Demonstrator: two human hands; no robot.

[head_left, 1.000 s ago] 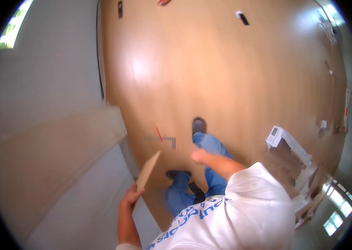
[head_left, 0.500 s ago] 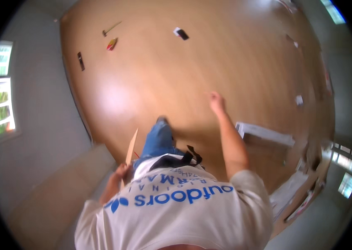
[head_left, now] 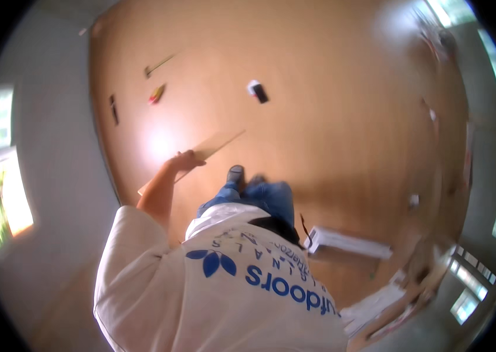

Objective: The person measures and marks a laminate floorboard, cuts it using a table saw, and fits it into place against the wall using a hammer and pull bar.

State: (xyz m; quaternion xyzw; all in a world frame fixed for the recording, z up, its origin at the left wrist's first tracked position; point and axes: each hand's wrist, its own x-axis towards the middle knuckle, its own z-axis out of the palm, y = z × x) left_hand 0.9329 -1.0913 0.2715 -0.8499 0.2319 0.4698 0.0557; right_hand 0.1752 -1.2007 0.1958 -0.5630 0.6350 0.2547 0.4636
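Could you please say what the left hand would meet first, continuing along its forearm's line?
Beyond the held board, the left hand likely has free way over the floor, passing left of the black-and-white item; depth is unclear.

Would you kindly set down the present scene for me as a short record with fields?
Held: left hand grips a thin, flat, light-brown board
Right hand: not in view
Surface: smooth light-brown floor
Floor, upper left: long narrow dark object, small yellow-and-red object, hammer-like tool with a slim handle
Floor, upper middle: black rectangular object with a white piece against it
Floor, lower right: long white box
Unclear: exact kinds of the small objects, which are blurred
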